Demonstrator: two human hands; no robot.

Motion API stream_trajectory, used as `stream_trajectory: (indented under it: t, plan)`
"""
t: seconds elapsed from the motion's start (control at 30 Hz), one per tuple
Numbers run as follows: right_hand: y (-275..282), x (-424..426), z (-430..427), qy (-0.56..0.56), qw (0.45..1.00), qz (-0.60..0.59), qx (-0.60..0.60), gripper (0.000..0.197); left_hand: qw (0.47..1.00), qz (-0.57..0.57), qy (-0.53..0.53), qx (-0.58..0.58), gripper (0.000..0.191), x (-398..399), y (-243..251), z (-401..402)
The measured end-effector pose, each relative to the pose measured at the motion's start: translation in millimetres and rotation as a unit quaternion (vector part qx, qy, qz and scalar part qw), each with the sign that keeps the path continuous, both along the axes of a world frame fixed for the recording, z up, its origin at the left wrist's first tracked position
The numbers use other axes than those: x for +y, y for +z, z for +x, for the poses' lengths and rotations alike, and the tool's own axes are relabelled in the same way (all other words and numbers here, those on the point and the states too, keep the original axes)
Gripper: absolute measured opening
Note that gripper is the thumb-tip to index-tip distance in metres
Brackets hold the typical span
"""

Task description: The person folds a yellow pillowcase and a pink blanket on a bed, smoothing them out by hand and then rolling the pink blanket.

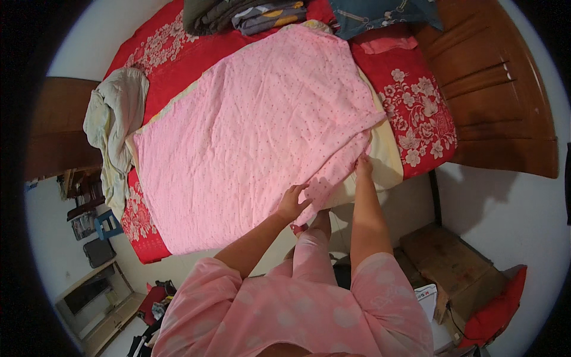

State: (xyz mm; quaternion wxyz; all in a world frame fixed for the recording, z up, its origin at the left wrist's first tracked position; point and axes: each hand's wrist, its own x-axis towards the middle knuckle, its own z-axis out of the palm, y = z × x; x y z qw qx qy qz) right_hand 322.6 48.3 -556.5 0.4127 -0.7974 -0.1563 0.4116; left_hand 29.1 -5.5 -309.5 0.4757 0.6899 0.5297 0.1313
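A pink dotted quilt (250, 129) is spread across the bed, its near right edge folded over in a loose, creased flap. My right hand (364, 165) grips the edge of that flap; its fingertips are partly hidden by the cloth. Over the near edge of the quilt is my left hand (292, 204), with thumb and fingers apart and nothing held between them. A pale yellow sheet (387, 149) shows from under the quilt on the right side. Below both lies a red floral bedsheet (419, 102).
Folded blankets (267, 18) and a blue pillow (386, 15) lie along the far side. A crumpled pale cover (122, 116) hangs off the left side. The wooden headboard (486, 85) rises at right. Cardboard boxes (450, 259) stand on the floor near the right wall.
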Motion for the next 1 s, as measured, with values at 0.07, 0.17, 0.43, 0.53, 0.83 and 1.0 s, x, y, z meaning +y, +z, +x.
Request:
stream_trajectory:
  t: [0.07,0.17,0.43,0.53,0.83,1.0]
  plan:
    - [29,0,-51,0.075,0.996,-0.042,0.037,0.036,0.998,-0.030,0.044,0.029,0.049,-23,-7,-24]
    - [33,-1,-40,0.074,0.997,-0.026,-0.017,0.035,0.998,-0.040,0.030,0.028,0.051,-28,-9,-12]
    - [117,22,-58,0.034,0.959,0.008,0.282,0.059,0.982,-0.079,-0.010,0.169,0.062,-40,-32,-17]
    - [103,20,-17,-0.122,0.964,0.059,0.227,0.047,0.976,-0.093,-0.068,0.186,0.068,-31,-41,-9]
    - [195,-125,44,-0.235,0.966,0.104,0.015,0.034,0.979,-0.141,-0.038,0.140,0.071,-61,-36,-41]
    - [274,-189,48,-0.323,0.942,0.087,-0.016,0.045,0.970,-0.178,-0.062,0.151,0.073,-79,-41,-49]
